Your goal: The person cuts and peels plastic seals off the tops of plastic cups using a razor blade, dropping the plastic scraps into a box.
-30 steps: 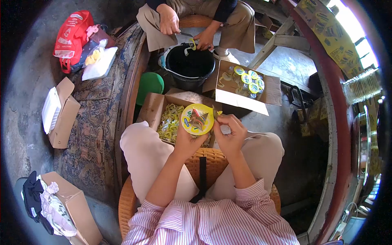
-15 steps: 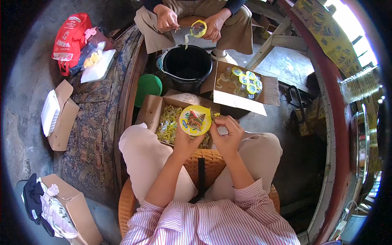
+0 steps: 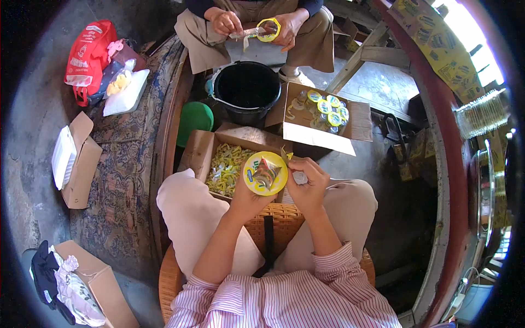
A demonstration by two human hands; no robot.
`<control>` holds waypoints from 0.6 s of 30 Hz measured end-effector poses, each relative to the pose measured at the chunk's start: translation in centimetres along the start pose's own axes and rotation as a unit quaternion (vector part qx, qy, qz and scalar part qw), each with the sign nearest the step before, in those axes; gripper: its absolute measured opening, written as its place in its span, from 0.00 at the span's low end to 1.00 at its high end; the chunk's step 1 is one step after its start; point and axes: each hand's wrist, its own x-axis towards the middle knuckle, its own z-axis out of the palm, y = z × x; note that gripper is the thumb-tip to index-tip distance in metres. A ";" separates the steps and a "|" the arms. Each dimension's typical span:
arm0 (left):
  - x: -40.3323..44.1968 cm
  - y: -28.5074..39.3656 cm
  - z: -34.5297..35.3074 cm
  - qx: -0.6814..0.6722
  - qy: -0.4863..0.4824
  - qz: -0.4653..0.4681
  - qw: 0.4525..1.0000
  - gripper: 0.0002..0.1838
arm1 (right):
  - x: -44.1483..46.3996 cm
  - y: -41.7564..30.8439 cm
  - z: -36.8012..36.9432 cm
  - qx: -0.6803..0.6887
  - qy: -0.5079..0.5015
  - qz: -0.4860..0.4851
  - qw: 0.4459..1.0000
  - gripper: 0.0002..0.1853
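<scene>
My left hand (image 3: 249, 198) is closed round a plastic cup (image 3: 253, 166), its round yellow-and-white printed top tilted toward me. The middle of that top is opened into a jagged hole with a colourful printed wall inside. At the cup's right edge, my right hand (image 3: 308, 183) pinches a thin, dark blade-like piece (image 3: 285, 156) with a bit of yellow film by it; its exact kind is unclear. A pale translucent round thing (image 3: 299, 177) shows at the right palm. Below the cup, a cardboard box (image 3: 196, 156) holds many yellow and clear scraps (image 3: 227, 167).
Opposite me, a seated person's hands (image 3: 288, 30) hold a yellow-rimmed clear cup (image 3: 268, 30) above a black bucket (image 3: 247, 90). Right of the bucket, an open carton (image 3: 358, 121) contains several yellow-rimmed cups (image 3: 334, 118). A green lid-like disc (image 3: 195, 121) stands left, beside a patterned mat (image 3: 123, 158).
The cup in my left hand has shifted slightly right and down and turned, and its top gapes wider. The other person's hands have moved closer together at their cup.
</scene>
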 end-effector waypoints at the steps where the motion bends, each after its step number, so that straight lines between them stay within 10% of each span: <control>1: 0.0 0.5 -0.1 -0.019 -0.011 -0.018 1.000 0.34 | 0.0 -0.1 -0.2 0.007 -0.007 0.001 1.000 0.06; 18: 0.1 0.8 -0.3 -0.028 0.072 0.022 0.997 0.22 | -0.7 -1.2 0.1 0.030 0.035 -0.017 0.999 0.06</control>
